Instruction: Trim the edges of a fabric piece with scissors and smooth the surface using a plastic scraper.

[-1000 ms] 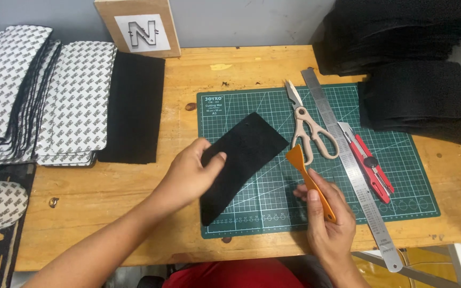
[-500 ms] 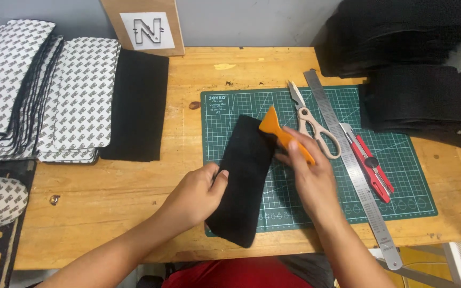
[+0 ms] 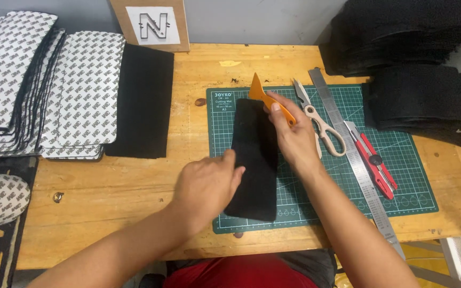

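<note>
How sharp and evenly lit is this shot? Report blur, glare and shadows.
Head view: even, soft light; only a faint shadow under the right hand on the green cutting mat; steel ruler shows no harsh glare; left hand slightly soft; black stacks lose detail.

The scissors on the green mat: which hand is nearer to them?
Right. The right hand, gripping the orange scraper, sits just beside the scissors; the left hand rests on the black strip, farther away.
</note>
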